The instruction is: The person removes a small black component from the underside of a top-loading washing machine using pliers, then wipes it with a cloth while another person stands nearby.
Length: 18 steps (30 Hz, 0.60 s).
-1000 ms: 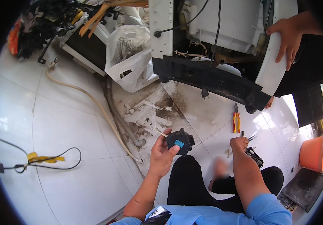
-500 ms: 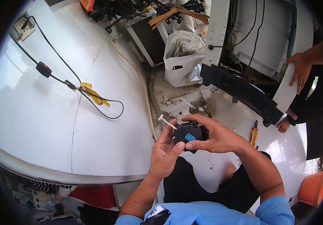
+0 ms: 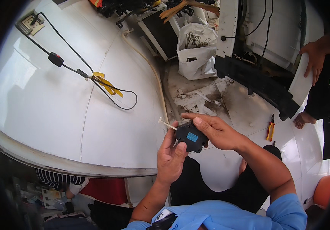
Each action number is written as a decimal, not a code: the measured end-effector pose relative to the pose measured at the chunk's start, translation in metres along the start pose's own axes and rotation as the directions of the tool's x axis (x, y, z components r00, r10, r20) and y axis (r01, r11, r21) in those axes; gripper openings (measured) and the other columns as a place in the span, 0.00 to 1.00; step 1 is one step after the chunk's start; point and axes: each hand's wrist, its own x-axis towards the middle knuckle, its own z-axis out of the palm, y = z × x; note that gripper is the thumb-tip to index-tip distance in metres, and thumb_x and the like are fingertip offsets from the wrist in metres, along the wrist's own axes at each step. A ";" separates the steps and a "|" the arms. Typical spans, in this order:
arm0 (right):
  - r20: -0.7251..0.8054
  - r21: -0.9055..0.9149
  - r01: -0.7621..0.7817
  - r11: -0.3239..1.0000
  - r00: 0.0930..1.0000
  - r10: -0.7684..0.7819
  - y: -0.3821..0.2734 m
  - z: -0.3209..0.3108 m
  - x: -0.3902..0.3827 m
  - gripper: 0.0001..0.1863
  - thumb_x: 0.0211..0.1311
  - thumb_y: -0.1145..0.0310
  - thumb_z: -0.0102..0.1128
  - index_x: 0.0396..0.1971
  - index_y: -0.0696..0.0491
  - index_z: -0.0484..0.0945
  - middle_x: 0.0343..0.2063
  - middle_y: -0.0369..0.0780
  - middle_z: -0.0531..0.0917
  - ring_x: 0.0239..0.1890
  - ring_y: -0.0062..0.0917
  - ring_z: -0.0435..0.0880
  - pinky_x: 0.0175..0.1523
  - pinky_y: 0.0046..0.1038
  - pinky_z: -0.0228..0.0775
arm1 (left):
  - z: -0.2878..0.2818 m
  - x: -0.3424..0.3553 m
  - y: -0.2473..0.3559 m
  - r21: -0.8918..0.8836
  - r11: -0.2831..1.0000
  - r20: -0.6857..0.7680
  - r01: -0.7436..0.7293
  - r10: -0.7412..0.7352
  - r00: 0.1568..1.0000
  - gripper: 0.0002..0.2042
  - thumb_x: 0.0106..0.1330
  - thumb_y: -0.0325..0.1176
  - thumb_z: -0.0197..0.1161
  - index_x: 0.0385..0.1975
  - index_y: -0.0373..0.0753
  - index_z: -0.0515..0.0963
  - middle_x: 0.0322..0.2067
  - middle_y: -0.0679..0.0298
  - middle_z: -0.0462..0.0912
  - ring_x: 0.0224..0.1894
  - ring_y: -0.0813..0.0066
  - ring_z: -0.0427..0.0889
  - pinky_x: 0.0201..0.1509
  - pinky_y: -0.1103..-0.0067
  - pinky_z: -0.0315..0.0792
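device sits (image 3: 191, 138) between left hand (image 3: 171, 161) and right hand (image 3: 220, 132). pliers (image 3: 270, 129) lie on floor (image 3: 243, 109), right of both hands. bag (image 3: 197, 65) stands beyond, left of appliance (image 3: 255, 82).

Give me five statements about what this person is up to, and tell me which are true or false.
1. The left hand and right hand both touch the black part. True.
2. The label on the black part is red. False: the label is blue.
3. The pliers lie on the floor. True.
4. The person's shirt is yellow. False: the shirt is blue.
5. Another person's hand rests on the white appliance. True.
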 end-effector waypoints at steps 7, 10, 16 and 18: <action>0.160 0.122 0.008 0.992 0.987 -0.028 -0.004 0.003 0.003 0.41 0.68 0.63 0.66 0.74 0.56 0.55 0.63 0.54 0.70 0.51 0.28 0.78 0.52 0.30 0.76 | -0.005 -0.002 0.009 0.041 0.995 -0.080 -0.085 0.089 0.993 0.33 0.77 0.37 0.55 0.74 0.33 0.48 0.64 0.52 0.68 0.66 0.61 0.72 0.68 0.62 0.70; -0.039 -0.083 0.251 0.965 0.966 -0.254 0.004 0.012 0.009 0.45 0.60 0.69 0.73 0.73 0.57 0.56 0.61 0.52 0.73 0.51 0.30 0.79 0.54 0.34 0.76 | 0.000 0.002 0.015 0.116 0.993 -0.153 0.000 0.018 0.988 0.31 0.79 0.42 0.51 0.74 0.35 0.50 0.64 0.53 0.68 0.65 0.58 0.72 0.68 0.62 0.71; 0.179 -0.418 0.769 0.484 0.592 -0.786 0.003 0.019 0.018 0.50 0.47 0.66 0.82 0.70 0.58 0.61 0.55 0.47 0.80 0.47 0.34 0.83 0.53 0.37 0.77 | -0.018 0.000 0.011 -0.409 0.910 0.004 0.066 -0.070 0.998 0.32 0.78 0.56 0.43 0.75 0.46 0.51 0.63 0.53 0.70 0.56 0.50 0.80 0.58 0.63 0.80; 0.066 -0.371 0.793 0.484 0.542 -0.838 -0.001 0.024 0.019 0.35 0.57 0.67 0.75 0.64 0.58 0.70 0.50 0.46 0.82 0.38 0.32 0.84 0.48 0.35 0.78 | -0.020 0.003 0.012 -0.360 0.932 -0.086 0.032 -0.068 0.994 0.30 0.79 0.58 0.37 0.74 0.50 0.55 0.63 0.51 0.71 0.52 0.51 0.81 0.48 0.65 0.82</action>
